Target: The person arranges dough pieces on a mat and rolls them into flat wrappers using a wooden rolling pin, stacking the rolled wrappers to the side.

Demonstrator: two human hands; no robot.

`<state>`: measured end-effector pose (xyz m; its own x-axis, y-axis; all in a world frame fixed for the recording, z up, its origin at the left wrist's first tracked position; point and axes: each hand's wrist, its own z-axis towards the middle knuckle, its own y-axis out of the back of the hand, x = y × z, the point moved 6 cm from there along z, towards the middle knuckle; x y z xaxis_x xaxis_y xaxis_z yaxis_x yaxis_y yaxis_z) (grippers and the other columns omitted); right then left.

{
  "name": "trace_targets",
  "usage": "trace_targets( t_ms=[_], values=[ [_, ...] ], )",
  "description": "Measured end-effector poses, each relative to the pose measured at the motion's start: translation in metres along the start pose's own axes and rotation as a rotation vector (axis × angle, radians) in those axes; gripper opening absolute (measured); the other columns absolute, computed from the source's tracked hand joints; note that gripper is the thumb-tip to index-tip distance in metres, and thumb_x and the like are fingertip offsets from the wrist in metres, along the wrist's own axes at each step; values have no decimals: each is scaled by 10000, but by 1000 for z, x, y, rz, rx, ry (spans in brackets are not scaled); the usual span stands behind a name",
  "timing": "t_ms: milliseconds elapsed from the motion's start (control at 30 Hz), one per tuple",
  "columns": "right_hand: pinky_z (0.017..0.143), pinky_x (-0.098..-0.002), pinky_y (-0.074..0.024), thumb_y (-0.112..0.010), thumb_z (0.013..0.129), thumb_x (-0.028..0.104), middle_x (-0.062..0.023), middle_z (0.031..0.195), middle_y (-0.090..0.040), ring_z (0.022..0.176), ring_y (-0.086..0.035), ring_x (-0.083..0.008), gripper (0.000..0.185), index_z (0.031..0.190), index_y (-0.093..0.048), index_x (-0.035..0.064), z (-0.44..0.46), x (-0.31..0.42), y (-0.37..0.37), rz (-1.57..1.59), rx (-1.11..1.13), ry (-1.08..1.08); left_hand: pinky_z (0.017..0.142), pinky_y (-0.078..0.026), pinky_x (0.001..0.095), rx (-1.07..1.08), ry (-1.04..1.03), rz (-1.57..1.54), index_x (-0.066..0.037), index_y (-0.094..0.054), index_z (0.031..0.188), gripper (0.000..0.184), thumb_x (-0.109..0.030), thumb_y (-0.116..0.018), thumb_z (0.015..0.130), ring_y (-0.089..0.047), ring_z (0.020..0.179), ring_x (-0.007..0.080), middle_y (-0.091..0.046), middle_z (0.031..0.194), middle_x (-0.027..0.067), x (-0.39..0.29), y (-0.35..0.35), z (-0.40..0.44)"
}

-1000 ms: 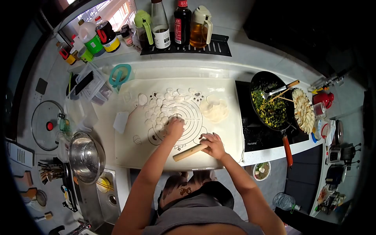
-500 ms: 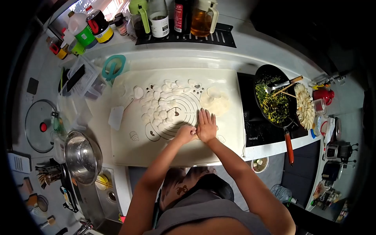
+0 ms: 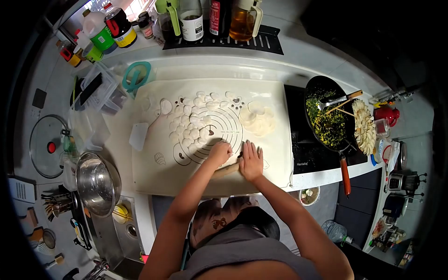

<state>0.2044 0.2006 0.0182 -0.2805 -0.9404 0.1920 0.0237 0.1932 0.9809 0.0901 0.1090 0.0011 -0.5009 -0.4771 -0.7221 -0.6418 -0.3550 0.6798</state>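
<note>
My left hand [image 3: 220,153] is closed over the printed circles of the pale mat [image 3: 151,177]; what its fingers hold is hidden. Beside it on the right, my right hand [image 3: 252,162] lies palm down, fingers stretched out, over the right end of a wooden rolling pin [image 3: 226,171]. Many small dough pieces [image 3: 193,126] cover the mat up and left of my hands. Above my right hand is an overlapping pile of thin round wrappers [image 3: 257,119]. A white scraper [image 3: 138,136] lies on the mat's left side.
At right, a black pan [image 3: 329,116] of chopped green and yellow filling stands on the cooktop [image 3: 303,149], beside a plate of folded dumplings [image 3: 363,126]. A metal bowl [image 3: 97,184] is at left above the sink [image 3: 122,233]. Bottles [image 3: 192,21] line the back ledge.
Since half a second ago, my hands have moved slightly apart, my right one slightly downward. The rolling pin shows again below them; one second ago it lay lower, at my right fingers.
</note>
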Motion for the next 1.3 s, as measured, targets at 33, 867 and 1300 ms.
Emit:
trace_targets(
  t_ms=[33,867,1300],
  values=[
    [1093,-557,-185,-421,880,261,-164,1486,-288,1373,-272,-309,627,1428,-267,-1,-6,-1,1,-18,3,-5,716,-492,404,39,20,-10,-45,-637,874,172,-123,-708,738,-631,785,318,-655,798,148,1,1,0],
    [1096,-528,-215,-495,794,221,-188,1462,-320,1351,-306,-338,664,1387,-327,-27,5,5,2,67,-109,29,692,-506,362,-17,209,-271,-24,-681,807,160,-160,-725,736,-651,755,279,-676,800,134,32,10,-11],
    [1124,-489,-184,-423,909,263,-173,1458,-331,1355,-304,-298,561,1383,-330,-23,115,18,-2,144,-256,-59,727,-494,413,-30,126,-24,-38,-676,803,154,-179,-695,744,-627,788,323,-664,805,152,23,18,8]
  ],
)
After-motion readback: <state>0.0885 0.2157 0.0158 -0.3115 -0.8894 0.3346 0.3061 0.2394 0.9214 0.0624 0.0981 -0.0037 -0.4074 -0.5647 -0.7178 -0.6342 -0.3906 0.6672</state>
